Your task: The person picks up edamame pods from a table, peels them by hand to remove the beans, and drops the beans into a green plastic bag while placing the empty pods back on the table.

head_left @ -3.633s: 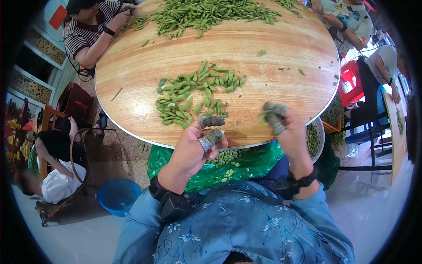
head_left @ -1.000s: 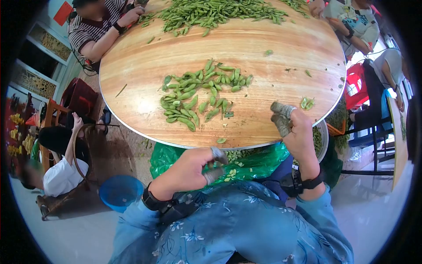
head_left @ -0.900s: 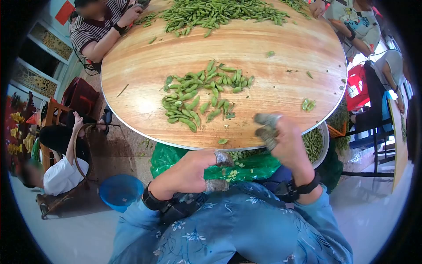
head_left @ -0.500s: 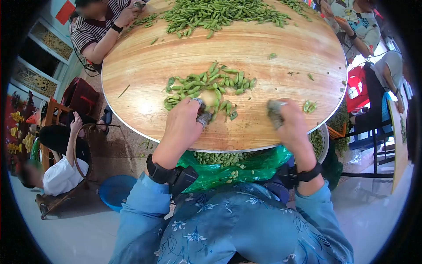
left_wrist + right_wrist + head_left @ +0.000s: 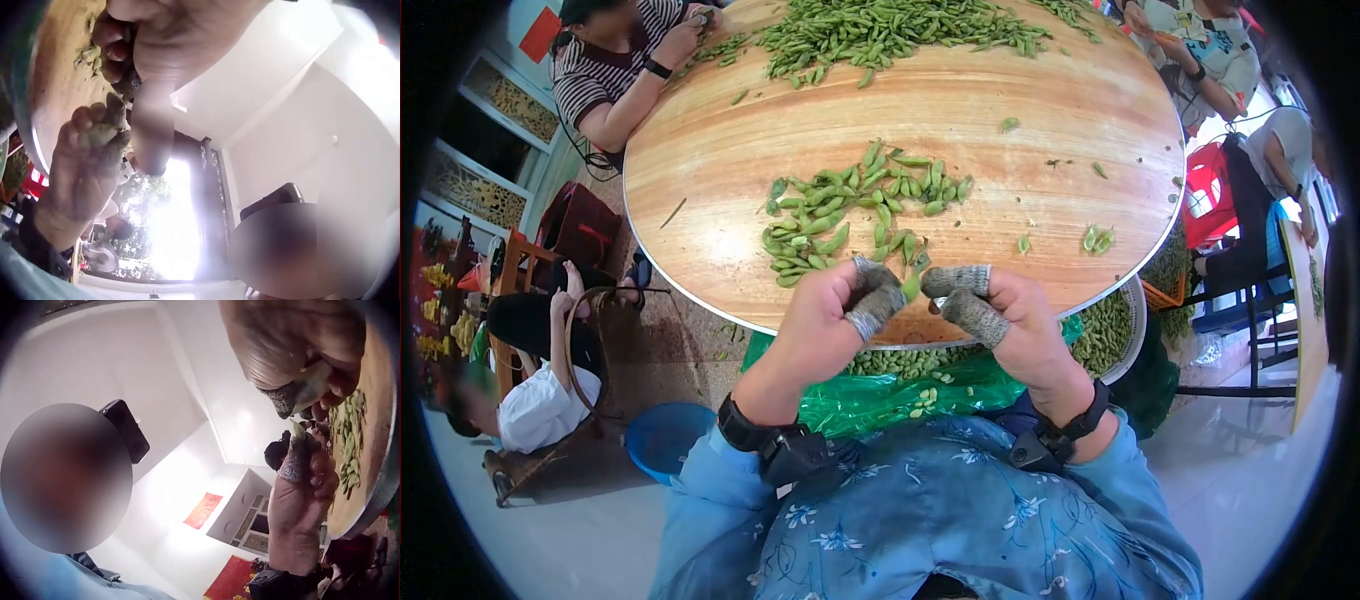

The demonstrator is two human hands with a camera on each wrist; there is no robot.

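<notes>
Head view: person in a blue flowered top, seated at a round wooden counter [image 5: 720, 140]. Left hand [image 5: 815, 320] close to the near edge, grip narrow, a green pod [image 5: 912, 287] pinched between thumb and forefinger, pointing toward the other hand. Right hand [image 5: 1020, 330] just beside it, grip narrow too, thumb and forefinger tips drawn together close to that pod. Grey finger covers [image 5: 975, 318] on both thumbs and forefingers. A loose patch of pods [image 5: 830, 215] lies just beyond the left hand; a far bigger heap [image 5: 890, 35] sits at the far side. A few split husks [image 5: 1098, 239] to the right, apart from the patch. Below the edge, a green plastic bag [image 5: 840, 405] with pale beans [image 5: 900, 362] on it; to its right a white basket [image 5: 1140, 325], filled with green. Blue basin [image 5: 665, 440] on the floor, left. Others at the counter, one in a striped shirt [image 5: 615, 75]. Left wrist view: right hand's fingers curled over a pale husk [image 5: 97, 134]; bright window [image 5: 178, 212] behind. Right wrist view: pod tip shows above the left hand's covered thumb; red panel [image 5: 203, 510] on the wall behind.
</notes>
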